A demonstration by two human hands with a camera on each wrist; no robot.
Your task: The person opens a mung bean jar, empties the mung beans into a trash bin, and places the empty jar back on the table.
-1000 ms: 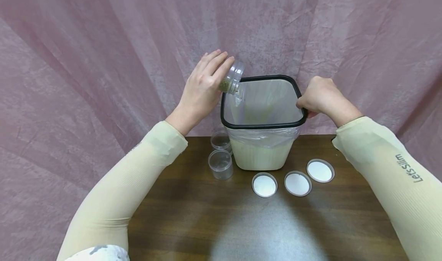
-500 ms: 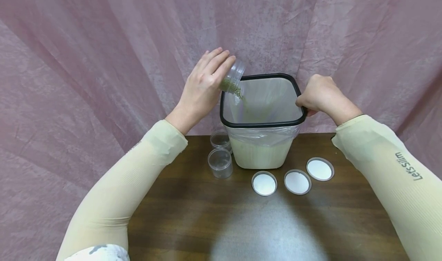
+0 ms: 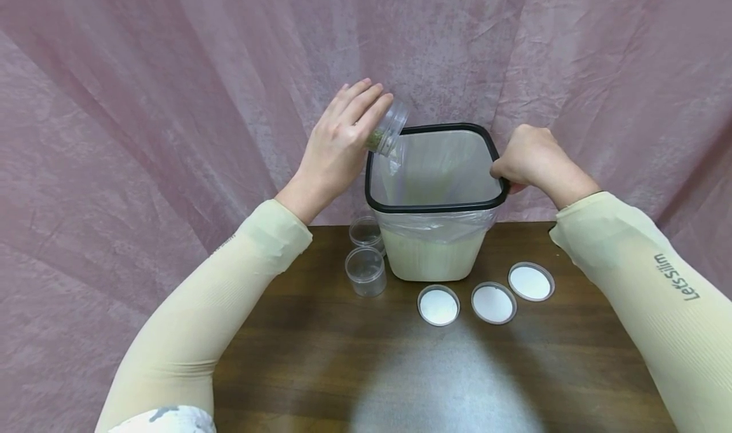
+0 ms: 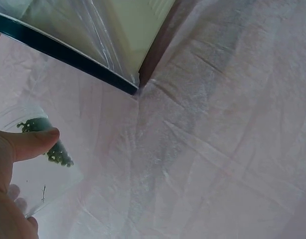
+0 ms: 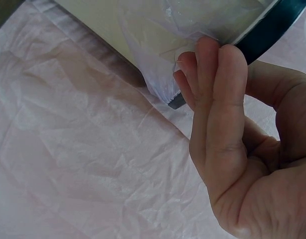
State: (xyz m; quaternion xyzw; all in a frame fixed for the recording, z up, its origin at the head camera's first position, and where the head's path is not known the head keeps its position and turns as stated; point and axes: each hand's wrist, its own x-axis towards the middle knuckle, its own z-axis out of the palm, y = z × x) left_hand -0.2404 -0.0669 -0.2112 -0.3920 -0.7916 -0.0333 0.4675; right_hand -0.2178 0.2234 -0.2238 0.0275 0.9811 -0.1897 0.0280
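Note:
My left hand (image 3: 338,142) grips a clear plastic jar (image 3: 393,125), tilted with its mouth over the left rim of a cream trash bin (image 3: 434,250). Small green grains (image 4: 58,153) lie inside the jar, seen past my thumb in the left wrist view. A black frame rings the bin's top, and a thin clear bag lines it and folds over the outside. On the bin's right side my right hand (image 3: 534,161) holds that black rim (image 5: 267,30), fingers against the bag below it and thumb on the other side. The bottom of the bin's inside is hidden.
Two clear jars (image 3: 366,274) without lids stand left of the bin on the brown wooden table (image 3: 320,357). Three round lids with white discs (image 3: 438,306) lie in front of it and to its right. A pink curtain (image 3: 229,70) hangs behind.
Half a second ago green grains were spilling from the jar's mouth; now none show falling and fewer show inside it. My left hand has shifted slightly right. The right hand stays on the rim.

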